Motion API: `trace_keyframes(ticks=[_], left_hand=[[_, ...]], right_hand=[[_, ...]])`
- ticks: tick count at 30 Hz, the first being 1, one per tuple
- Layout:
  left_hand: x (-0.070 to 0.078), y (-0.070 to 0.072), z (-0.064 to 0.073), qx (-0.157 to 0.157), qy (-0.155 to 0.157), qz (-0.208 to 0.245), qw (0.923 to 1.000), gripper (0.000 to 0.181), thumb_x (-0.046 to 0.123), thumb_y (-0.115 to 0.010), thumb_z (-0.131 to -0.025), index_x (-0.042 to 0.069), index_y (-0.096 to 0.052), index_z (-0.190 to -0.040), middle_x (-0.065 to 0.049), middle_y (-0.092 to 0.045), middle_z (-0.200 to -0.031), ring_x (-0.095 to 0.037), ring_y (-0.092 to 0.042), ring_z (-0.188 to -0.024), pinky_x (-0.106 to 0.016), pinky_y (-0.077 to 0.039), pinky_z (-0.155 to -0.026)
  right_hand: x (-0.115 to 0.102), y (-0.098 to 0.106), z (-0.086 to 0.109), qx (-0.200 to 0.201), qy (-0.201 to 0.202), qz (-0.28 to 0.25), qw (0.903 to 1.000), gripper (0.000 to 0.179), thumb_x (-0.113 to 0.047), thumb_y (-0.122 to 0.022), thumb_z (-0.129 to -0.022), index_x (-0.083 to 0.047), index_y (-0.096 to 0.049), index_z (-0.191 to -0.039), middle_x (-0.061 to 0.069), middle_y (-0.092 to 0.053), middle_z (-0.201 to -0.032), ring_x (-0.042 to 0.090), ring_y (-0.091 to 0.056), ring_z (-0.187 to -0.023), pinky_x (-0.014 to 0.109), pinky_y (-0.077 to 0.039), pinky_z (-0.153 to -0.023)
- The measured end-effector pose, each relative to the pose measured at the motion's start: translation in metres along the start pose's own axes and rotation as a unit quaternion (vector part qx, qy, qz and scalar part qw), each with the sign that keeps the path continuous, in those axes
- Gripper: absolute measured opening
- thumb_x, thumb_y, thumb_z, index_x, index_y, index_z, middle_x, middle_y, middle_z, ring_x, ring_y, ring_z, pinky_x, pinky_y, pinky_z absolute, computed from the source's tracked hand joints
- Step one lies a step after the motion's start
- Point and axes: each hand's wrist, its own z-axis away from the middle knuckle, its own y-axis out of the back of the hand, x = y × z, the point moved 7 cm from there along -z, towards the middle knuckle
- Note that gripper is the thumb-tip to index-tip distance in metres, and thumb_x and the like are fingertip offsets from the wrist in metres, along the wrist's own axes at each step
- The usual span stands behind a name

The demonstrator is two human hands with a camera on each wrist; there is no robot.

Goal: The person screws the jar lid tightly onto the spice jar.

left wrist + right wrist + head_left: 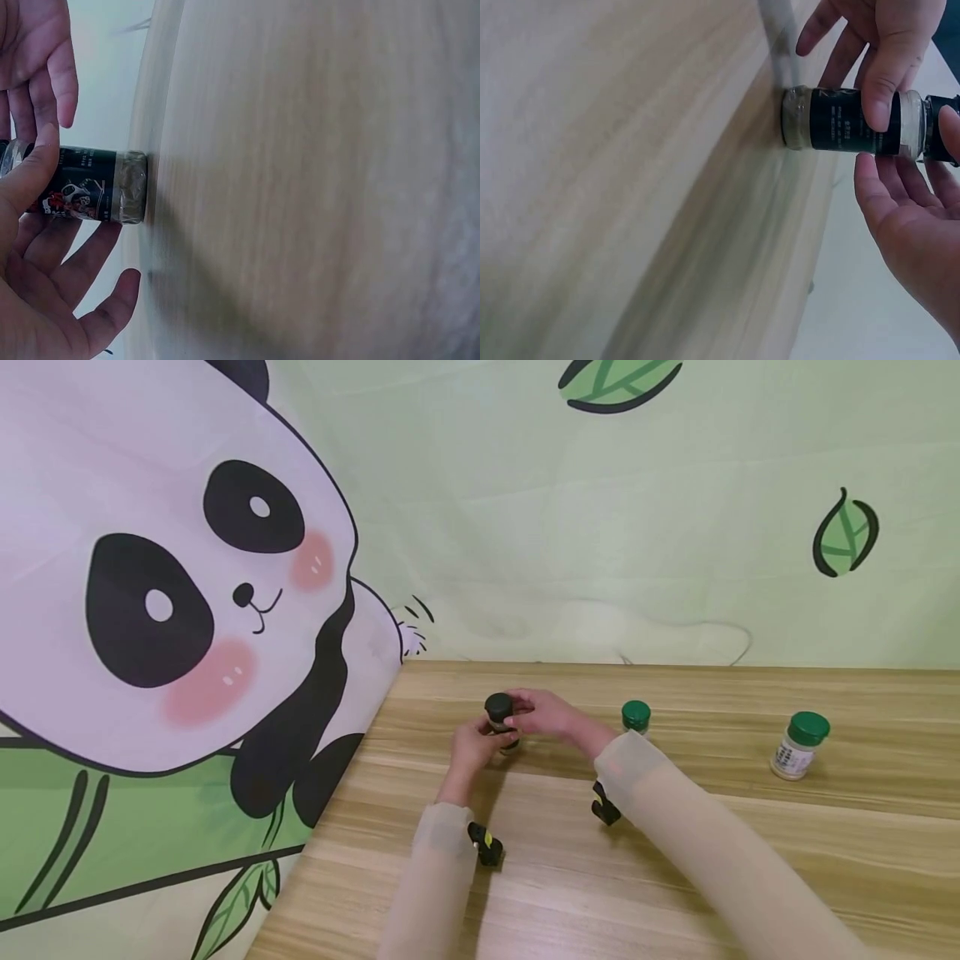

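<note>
A spice jar (500, 708) with a black cap and a dark printed label stands upright near the back left of the table. My left hand (471, 749) grips its body, the thumb lying across the label in the left wrist view. From the other side my right hand (546, 713) holds the top, with its thumb on the black cap (939, 129) and its fingers around the upper part. The clear glass base (133, 186) shows below the label, right at the tabletop.
Two green-capped jars stand to the right: one jar (636, 717) partly behind the right sleeve, another jar (795, 756) farther right. The wooden table (750, 835) meets a pale green backdrop (562, 527) with a panda print along its back and left edges.
</note>
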Motion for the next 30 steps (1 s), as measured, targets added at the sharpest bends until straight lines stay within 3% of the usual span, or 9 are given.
trace_keyframes(ticks=[6, 12, 20, 30], left_hand=[[-0.0008, 0.0013, -0.0013, 0.001, 0.001, 0.007, 1.0, 0.031, 0.01, -0.082, -0.085, -0.005, -0.075, -0.112, -0.021, -0.074, -0.12, -0.033, -0.067, -0.12, -0.042, -0.053, -0.101], [-0.0005, 0.0034, -0.0011, -0.001, 0.006, -0.011, 0.9999, 0.03, 0.013, -0.083, -0.085, -0.002, -0.077, -0.109, -0.018, -0.076, -0.116, -0.028, -0.068, -0.112, -0.034, -0.052, -0.093], [-0.0012, 0.0035, -0.0002, 0.0, 0.006, -0.016, 0.9998, 0.031, 0.013, -0.084, -0.084, -0.001, -0.077, -0.111, -0.019, -0.075, -0.119, -0.033, -0.066, -0.121, -0.045, -0.051, -0.103], [-0.0033, 0.004, -0.0026, -0.007, 0.005, -0.036, 0.9993, 0.034, 0.016, -0.084, -0.084, 0.002, -0.077, -0.114, -0.017, -0.075, -0.121, -0.031, -0.067, -0.118, -0.042, -0.052, -0.099]], right_hand=[[-0.002, 0.0017, -0.0001, 0.008, -0.008, 0.021, 0.9997, 0.052, -0.006, -0.057, -0.102, 0.004, -0.042, -0.152, 0.028, -0.051, -0.152, 0.04, -0.051, -0.141, 0.049, -0.046, -0.114], [-0.0028, 0.0012, 0.0006, 0.021, -0.005, 0.031, 0.9993, 0.052, -0.007, -0.06, -0.102, 0.005, -0.044, -0.15, 0.029, -0.054, -0.148, 0.038, -0.055, -0.135, 0.049, -0.048, -0.112], [-0.0002, 0.001, -0.0005, 0.025, -0.002, 0.037, 0.999, 0.053, -0.008, -0.06, -0.102, 0.008, -0.042, -0.149, 0.03, -0.053, -0.147, 0.04, -0.053, -0.137, 0.046, -0.05, -0.11], [0.0005, 0.0, -0.0025, 0.052, 0.013, 0.046, 0.9975, 0.051, -0.008, -0.064, -0.1, 0.01, -0.045, -0.144, 0.031, -0.057, -0.142, 0.041, -0.055, -0.135, 0.045, -0.05, -0.11]])
